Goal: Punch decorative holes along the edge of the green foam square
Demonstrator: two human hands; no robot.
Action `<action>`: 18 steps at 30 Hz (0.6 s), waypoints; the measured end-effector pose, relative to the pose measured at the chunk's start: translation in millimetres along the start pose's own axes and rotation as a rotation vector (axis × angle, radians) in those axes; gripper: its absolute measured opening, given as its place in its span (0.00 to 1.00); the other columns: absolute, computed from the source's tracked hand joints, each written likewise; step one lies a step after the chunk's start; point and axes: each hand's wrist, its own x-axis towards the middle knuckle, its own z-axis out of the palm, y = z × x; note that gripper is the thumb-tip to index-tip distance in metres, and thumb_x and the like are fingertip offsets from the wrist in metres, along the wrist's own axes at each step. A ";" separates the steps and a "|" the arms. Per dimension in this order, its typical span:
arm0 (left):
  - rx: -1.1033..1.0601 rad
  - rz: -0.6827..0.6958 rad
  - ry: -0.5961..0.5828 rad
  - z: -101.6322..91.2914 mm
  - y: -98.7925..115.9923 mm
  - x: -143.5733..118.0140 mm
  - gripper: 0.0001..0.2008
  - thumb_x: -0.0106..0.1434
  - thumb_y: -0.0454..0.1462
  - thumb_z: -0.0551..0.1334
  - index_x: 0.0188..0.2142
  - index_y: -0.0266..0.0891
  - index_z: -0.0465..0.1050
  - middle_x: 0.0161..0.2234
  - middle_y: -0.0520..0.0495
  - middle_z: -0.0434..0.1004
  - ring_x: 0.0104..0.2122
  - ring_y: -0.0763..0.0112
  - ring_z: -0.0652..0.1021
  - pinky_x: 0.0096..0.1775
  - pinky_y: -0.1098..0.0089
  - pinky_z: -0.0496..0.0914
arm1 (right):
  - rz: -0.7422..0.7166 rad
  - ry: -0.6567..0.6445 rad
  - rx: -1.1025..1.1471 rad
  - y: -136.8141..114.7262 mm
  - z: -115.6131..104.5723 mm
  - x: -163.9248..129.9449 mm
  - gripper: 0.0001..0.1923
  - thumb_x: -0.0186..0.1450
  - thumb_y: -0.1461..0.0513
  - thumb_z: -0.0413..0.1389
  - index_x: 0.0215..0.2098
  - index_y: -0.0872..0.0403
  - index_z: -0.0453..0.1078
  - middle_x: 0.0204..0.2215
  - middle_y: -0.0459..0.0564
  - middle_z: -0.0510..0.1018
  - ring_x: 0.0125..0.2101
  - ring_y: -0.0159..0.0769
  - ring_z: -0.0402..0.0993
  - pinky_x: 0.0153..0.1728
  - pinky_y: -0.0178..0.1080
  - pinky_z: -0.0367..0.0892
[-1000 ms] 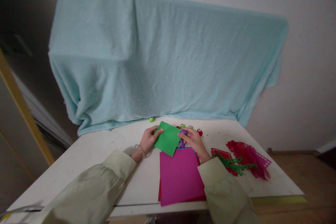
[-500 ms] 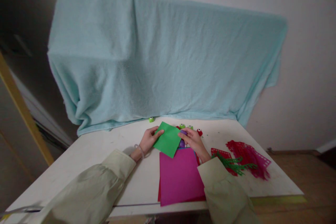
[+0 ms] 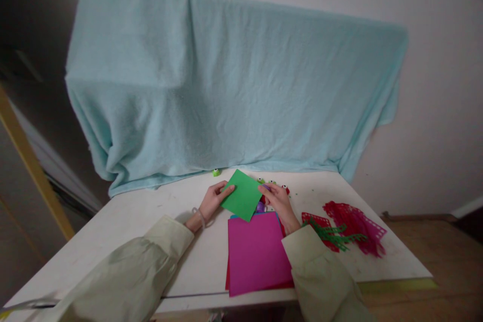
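Sage-sleeved, the left hand [image 3: 212,201] pinches, fingers [image 3: 218,187] against thumb [image 3: 228,191], the ten-o'clock edge of a plain, flat bright-green paper square [image 3: 242,197], tilted cornerwise, magenta sheet [image 3: 258,256] at its six o'clock; the right hand [image 3: 278,200] pinches a purple plastic piece [image 3: 266,187] at the square's three-o'clock corner.

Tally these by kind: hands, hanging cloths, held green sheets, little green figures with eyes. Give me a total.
Hands (left, right): 2
Hanging cloth: 1
Held green sheet: 1
Little green figures with eyes: 3
Total: 7
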 end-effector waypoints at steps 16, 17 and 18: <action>0.049 0.025 -0.110 3.7 1.6 -2.2 0.15 0.57 0.44 0.64 0.39 0.34 0.74 0.23 0.50 0.74 0.25 0.74 0.71 0.29 0.74 0.62 | -0.025 0.041 0.080 -5.5 -3.6 0.0 0.19 0.56 0.47 0.59 0.30 0.56 0.73 0.22 0.45 0.74 0.15 0.24 0.54 0.16 0.33 0.46; 0.054 0.023 -0.122 3.4 0.2 -1.6 0.15 0.58 0.44 0.64 0.38 0.34 0.74 0.25 0.48 0.76 0.26 0.73 0.72 0.30 0.74 0.63 | -0.026 0.041 0.088 -4.5 -3.8 0.3 0.19 0.56 0.48 0.59 0.31 0.56 0.73 0.23 0.45 0.75 0.16 0.24 0.55 0.16 0.33 0.46; 0.058 0.019 -0.127 3.1 -1.2 -0.8 0.14 0.58 0.44 0.64 0.37 0.33 0.74 0.26 0.47 0.77 0.26 0.72 0.73 0.31 0.74 0.64 | -0.026 0.044 0.099 -3.4 -4.0 0.7 0.19 0.56 0.48 0.59 0.32 0.56 0.73 0.24 0.45 0.75 0.16 0.24 0.55 0.17 0.33 0.47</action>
